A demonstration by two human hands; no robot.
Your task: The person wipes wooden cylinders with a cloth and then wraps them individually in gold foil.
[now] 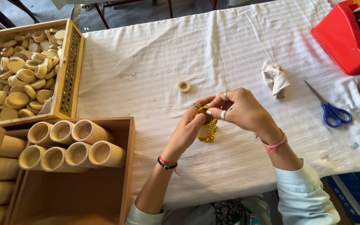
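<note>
Both of my hands meet over the middle of a white tablecloth (230, 50). My left hand (189, 127) grips a small bundle of shiny gold foil (207, 130) from the left. My right hand (239, 109), with rings on its fingers, pinches the top of the same gold foil from the right. The foil seems wrapped around something, but what is inside is hidden. A small round wooden cap (183, 86) lies alone on the cloth just beyond my hands.
A wooden crate (71, 71) of several round wooden caps stands at the left. Below it a wooden box (128, 166) holds several wooden tubes. Crumpled cloth (275, 78), blue-handled scissors (330, 109) and a red tape dispenser (343, 39) lie to the right.
</note>
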